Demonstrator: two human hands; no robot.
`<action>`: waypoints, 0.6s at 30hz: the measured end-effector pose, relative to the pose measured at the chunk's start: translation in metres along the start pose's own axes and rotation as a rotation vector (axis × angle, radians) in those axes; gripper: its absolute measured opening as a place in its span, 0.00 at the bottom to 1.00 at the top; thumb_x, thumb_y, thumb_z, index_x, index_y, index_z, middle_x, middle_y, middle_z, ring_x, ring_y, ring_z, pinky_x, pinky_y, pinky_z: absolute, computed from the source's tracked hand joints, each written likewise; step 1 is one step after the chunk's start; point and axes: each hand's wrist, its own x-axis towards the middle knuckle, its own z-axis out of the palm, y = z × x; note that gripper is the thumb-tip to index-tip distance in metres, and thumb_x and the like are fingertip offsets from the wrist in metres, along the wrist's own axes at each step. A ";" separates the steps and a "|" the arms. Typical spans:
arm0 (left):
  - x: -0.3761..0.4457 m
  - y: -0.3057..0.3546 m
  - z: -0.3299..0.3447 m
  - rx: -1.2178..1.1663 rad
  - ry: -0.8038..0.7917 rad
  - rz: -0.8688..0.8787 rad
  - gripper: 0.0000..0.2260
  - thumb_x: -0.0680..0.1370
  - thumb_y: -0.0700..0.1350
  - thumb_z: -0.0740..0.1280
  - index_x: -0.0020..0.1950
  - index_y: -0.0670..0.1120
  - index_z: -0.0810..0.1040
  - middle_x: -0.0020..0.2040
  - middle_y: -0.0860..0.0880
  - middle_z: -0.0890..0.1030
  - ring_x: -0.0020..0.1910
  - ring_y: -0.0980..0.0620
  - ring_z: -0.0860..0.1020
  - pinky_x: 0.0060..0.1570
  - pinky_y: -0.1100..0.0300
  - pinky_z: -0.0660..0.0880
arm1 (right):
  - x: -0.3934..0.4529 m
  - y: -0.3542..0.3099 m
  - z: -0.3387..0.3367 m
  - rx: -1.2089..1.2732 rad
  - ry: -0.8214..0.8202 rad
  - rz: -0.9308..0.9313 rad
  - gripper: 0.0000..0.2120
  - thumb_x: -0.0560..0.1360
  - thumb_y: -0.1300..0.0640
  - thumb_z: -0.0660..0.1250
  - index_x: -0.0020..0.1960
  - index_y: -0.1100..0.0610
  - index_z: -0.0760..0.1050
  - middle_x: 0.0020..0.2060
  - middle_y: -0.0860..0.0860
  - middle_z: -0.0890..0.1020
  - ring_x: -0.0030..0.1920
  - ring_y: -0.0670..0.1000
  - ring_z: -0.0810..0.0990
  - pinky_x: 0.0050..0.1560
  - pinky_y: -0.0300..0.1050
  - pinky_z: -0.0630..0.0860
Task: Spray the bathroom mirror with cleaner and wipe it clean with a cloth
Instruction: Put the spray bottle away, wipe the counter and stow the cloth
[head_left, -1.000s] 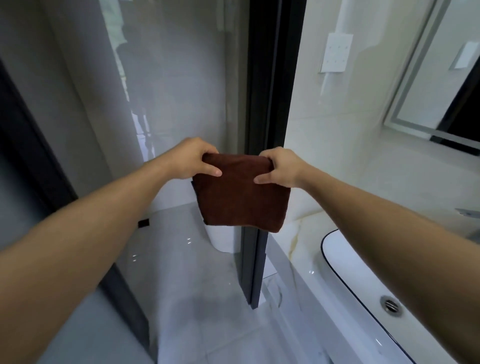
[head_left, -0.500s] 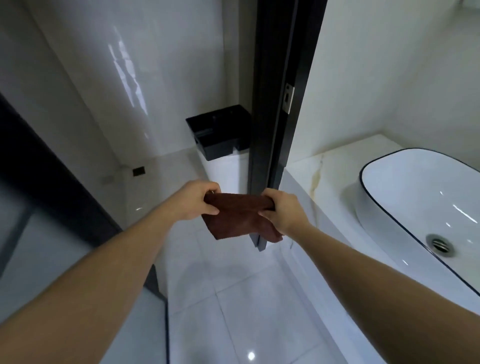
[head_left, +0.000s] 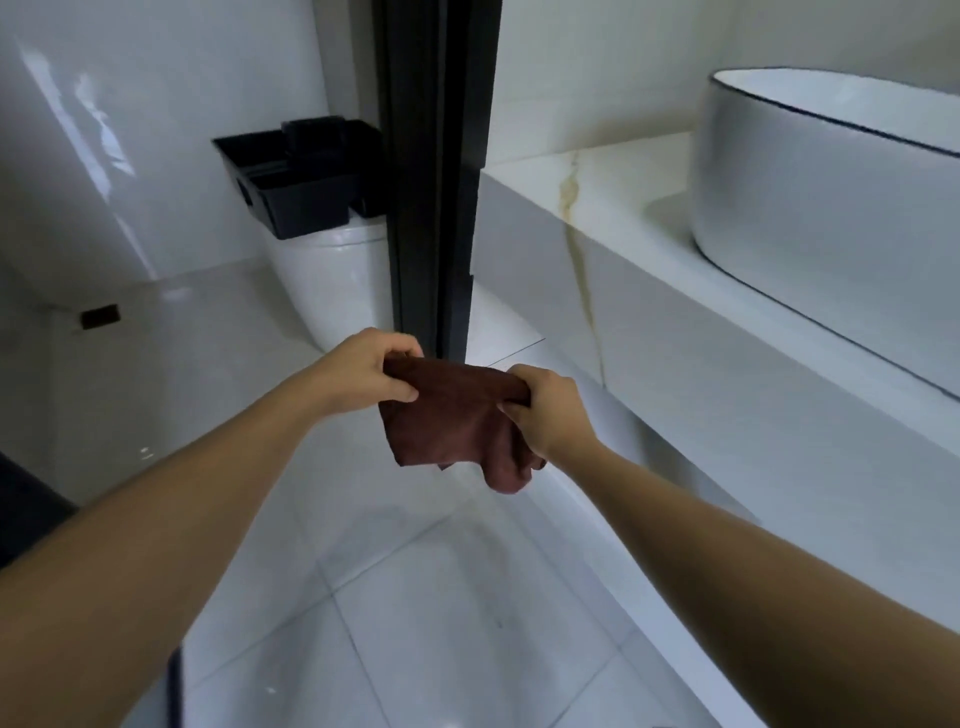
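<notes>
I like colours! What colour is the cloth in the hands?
The cloth is dark reddish brown, plain; the head view shows it.

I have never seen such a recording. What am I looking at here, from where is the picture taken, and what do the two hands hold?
No machine here: a person wears a camera on the head, looking forward and down, so you see their own arms. The left hand and the right hand each pinch an upper corner of a brown cloth, which hangs between them above the tiled floor. On the right, a white basin stands on a marble counter. Behind, a black caddy sits on a white toilet. No mirror or spray is in view.
</notes>
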 end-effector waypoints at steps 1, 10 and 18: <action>0.007 -0.006 0.012 -0.034 0.026 0.008 0.09 0.71 0.35 0.74 0.44 0.48 0.81 0.42 0.45 0.83 0.43 0.48 0.81 0.45 0.53 0.78 | 0.001 0.011 0.007 0.006 0.024 0.012 0.04 0.74 0.60 0.67 0.43 0.52 0.75 0.38 0.49 0.81 0.42 0.54 0.78 0.44 0.49 0.76; 0.072 -0.031 0.124 -0.538 0.152 0.040 0.10 0.75 0.37 0.73 0.54 0.48 0.79 0.50 0.46 0.85 0.51 0.48 0.84 0.53 0.53 0.80 | -0.007 0.099 0.033 0.130 0.239 0.212 0.04 0.77 0.61 0.65 0.51 0.59 0.76 0.43 0.53 0.80 0.47 0.55 0.78 0.47 0.47 0.75; 0.131 -0.022 0.213 -0.513 0.046 0.079 0.11 0.78 0.37 0.70 0.59 0.40 0.76 0.55 0.42 0.83 0.55 0.44 0.83 0.60 0.46 0.79 | -0.012 0.184 0.026 0.092 0.277 0.445 0.09 0.76 0.58 0.70 0.55 0.59 0.76 0.45 0.52 0.79 0.46 0.54 0.77 0.45 0.44 0.73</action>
